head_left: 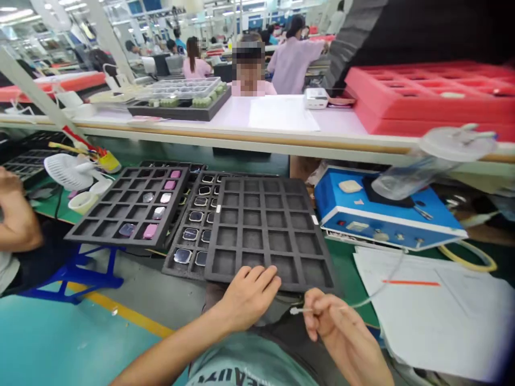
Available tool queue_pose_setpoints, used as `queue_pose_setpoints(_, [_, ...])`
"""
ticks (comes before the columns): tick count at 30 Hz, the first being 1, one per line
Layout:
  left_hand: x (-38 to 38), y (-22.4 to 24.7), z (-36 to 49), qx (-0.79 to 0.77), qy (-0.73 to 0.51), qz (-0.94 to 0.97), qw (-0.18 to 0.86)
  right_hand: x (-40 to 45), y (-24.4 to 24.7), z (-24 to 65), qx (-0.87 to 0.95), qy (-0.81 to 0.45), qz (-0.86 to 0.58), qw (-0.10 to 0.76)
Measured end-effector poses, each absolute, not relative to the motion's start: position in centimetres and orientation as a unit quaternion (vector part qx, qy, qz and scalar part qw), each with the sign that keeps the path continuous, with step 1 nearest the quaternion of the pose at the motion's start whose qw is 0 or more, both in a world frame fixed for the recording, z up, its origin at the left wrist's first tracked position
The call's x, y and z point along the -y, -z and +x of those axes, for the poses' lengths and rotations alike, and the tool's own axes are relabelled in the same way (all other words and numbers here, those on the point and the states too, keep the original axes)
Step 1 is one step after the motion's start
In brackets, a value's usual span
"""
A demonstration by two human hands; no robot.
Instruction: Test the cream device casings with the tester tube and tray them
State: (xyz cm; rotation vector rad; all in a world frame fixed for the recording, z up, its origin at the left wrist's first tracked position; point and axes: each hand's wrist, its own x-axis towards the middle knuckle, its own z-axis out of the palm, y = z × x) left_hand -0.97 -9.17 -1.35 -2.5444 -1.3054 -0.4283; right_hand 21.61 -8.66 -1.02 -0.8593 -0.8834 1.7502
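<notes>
A black foam tray (265, 236) with square compartments lies before me, overlapping another tray. My left hand (251, 297) rests on its front edge, fingers lying over the rim and the nearest compartments. The underside of those fingers is hidden. To the right of the tray, my right hand (341, 327) pinches a thin clear tube (376, 296) near its white nozzle tip (298, 310). From there the tube runs up toward a blue control box (386, 214) with knobs. Partly under the front tray, a second tray (171, 265) holds several square watch-like parts (190, 234).
At left, another black tray (108, 228) holds pink and clear pieces, beside a small white fan (66, 170). Papers (438, 316) lie at right. A shelf (225, 131) crosses ahead, bearing red foam trays (426, 102). A co-worker's arm (18, 214) shows at far left.
</notes>
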Motion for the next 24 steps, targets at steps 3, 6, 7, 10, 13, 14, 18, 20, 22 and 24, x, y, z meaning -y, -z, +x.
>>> queue_pose_setpoints(3, [8.1, 1.4, 0.5, 0.428, 0.144, -0.886, 0.104, 6.4, -0.2, 19.6, 0.385, -0.687, -0.359, 0.500])
queue_pose_setpoints(6, [7.7, 1.0, 1.4, 0.423, 0.138, -0.893, 0.070, 3.6, -0.8, 17.5, 0.396, -0.663, -0.370, 0.517])
queue_pose_setpoints(7, [7.9, 0.6, 1.1, 0.420, 0.144, -0.894, 0.061, 2.7, -0.7, 16.6, 0.401, -0.650, -0.377, 0.523])
queue_pose_setpoints(10, [9.5, -1.0, -2.8, 0.442, 0.218, -0.869, 0.043, 0.6, 0.3, 14.2, 0.419, -0.594, -0.415, 0.547])
queue_pose_setpoints(13, [11.5, -2.1, -10.0, 0.587, 0.285, -0.757, 0.048, -0.4, 1.3, 12.8, 0.432, -0.555, -0.447, 0.552])
queue_pose_setpoints(14, [11.9, -2.3, -12.5, 0.635, 0.254, -0.729, 0.035, -0.5, 1.5, 12.6, 0.437, -0.551, -0.451, 0.550])
queue_pose_setpoints(18, [11.6, -1.7, -19.0, 0.689, 0.086, -0.720, 0.016, -1.1, 1.2, 12.4, 0.453, -0.560, -0.438, 0.538])
queue_pose_setpoints(20, [11.4, -1.4, -20.3, 0.665, 0.068, -0.743, 0.013, -1.5, 1.1, 12.4, 0.447, -0.568, -0.433, 0.539])
queue_pose_setpoints(22, [11.6, -1.3, -20.9, 0.649, 0.084, -0.756, 0.001, -1.9, 1.1, 12.4, 0.430, -0.573, -0.430, 0.549])
queue_pose_setpoints(24, [11.9, -1.6, -20.8, 0.672, 0.131, -0.729, -0.007, -1.9, 1.3, 12.4, 0.414, -0.576, -0.429, 0.559])
